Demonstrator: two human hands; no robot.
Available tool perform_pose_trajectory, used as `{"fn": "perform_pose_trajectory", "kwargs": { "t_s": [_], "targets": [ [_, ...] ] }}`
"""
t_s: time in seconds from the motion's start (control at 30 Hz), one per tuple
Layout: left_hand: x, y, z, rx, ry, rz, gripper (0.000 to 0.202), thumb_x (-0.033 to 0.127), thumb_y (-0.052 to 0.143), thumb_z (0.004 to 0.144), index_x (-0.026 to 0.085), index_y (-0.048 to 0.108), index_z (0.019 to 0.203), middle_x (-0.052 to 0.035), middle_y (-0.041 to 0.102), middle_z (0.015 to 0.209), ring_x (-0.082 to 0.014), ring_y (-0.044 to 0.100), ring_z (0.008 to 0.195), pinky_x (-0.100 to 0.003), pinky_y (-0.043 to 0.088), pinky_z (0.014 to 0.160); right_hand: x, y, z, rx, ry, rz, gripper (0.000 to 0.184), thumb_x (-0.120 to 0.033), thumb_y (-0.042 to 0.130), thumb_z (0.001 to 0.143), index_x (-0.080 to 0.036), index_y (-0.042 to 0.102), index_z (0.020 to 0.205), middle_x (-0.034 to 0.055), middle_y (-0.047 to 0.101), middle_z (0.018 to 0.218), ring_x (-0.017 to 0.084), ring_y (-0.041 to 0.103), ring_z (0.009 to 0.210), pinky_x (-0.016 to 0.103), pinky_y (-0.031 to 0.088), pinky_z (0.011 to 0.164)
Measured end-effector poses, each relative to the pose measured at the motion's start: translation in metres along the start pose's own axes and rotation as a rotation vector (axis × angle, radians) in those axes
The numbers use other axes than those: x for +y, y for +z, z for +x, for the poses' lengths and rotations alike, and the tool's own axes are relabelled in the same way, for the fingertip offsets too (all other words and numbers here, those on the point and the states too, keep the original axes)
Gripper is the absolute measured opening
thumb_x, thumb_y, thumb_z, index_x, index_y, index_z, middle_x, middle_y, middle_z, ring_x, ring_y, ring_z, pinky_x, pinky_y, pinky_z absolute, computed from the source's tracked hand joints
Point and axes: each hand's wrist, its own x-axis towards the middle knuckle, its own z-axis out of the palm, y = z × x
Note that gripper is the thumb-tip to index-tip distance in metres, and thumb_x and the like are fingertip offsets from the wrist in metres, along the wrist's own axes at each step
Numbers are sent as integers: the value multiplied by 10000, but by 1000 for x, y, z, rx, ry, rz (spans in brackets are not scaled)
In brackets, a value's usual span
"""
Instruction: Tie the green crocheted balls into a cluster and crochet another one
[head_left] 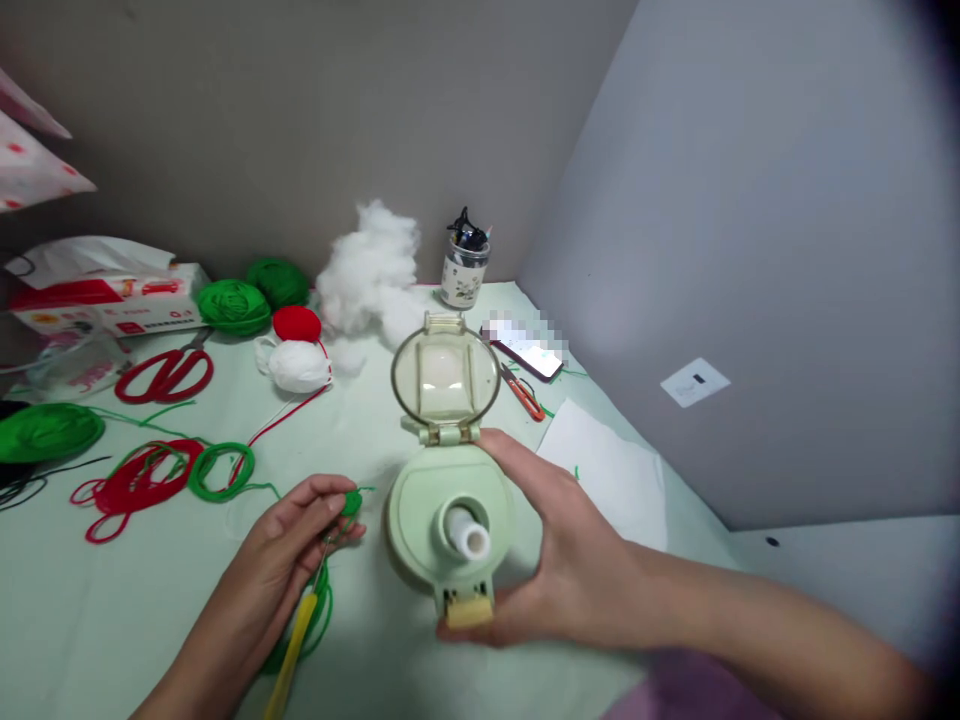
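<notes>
My right hand (555, 550) is wrapped round a pale green water bottle (420, 500), thumb at the lid's hinge and fingers near the yellow latch. Its clear flip lid (446, 375) stands open, showing a white spout (469, 535). To the left, my left hand (289, 545) pinches a small green crochet piece (351, 502) between thumb and fingers. A crochet hook with a yellow handle (294, 645) hangs down from that same hand, its metal shaft running up to the fingers. Loose green yarn (321, 605) trails below the hand.
Red-handled scissors (166, 375), green yarn balls (234, 305) and a tissue box (150, 300) lie at the back left. White stuffing (371, 265) and a pen jar (465, 270) stand along the back wall. A phone (525, 345), orange snips (523, 392) and white paper (607, 480) are on the right.
</notes>
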Motion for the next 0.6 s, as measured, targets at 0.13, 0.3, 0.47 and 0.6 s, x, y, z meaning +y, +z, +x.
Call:
{"fn": "perform_pose_trajectory", "kwargs": {
  "t_s": [0.13, 0.3, 0.47, 0.6],
  "targets": [
    [-3, -2, 2, -34, 27, 27, 413, 421, 961, 626, 207, 744, 904, 7, 670, 919, -155, 658, 828, -233, 613, 792, 4, 1, -7, 13, 29, -32, 804, -450, 988, 593, -227, 571, 1243, 43, 691, 1137, 234, 685, 1031, 319, 580, 892],
    [-6, -4, 3, -43, 56, 38, 404, 437, 950, 643, 217, 741, 909, 2, 669, 942, -165, 659, 854, -229, 615, 808, 14, -18, -10, -123, 80, 31, 817, -652, 841, 730, -250, 563, 1385, 98, 641, 1393, 299, 593, 1315, 406, 493, 1099],
    [-8, -6, 5, -68, 61, 41, 383, 415, 936, 677, 209, 740, 935, 3, 674, 908, -157, 678, 826, -206, 604, 793, 38, -23, 27, -41, 309, 495, 800, -859, 432, 887, -201, 665, 1277, 158, 680, 1381, 293, 652, 1271, 469, 491, 1115],
    [-10, -8, 6, -60, 65, 30, 404, 402, 944, 667, 212, 741, 959, -3, 708, 884, -164, 705, 806, -203, 598, 774, 10, -24, 55, -69, 184, 629, 800, -842, 285, 939, -225, 713, 1216, 120, 749, 1266, 283, 688, 1221, 484, 529, 1082]
  ]
}}
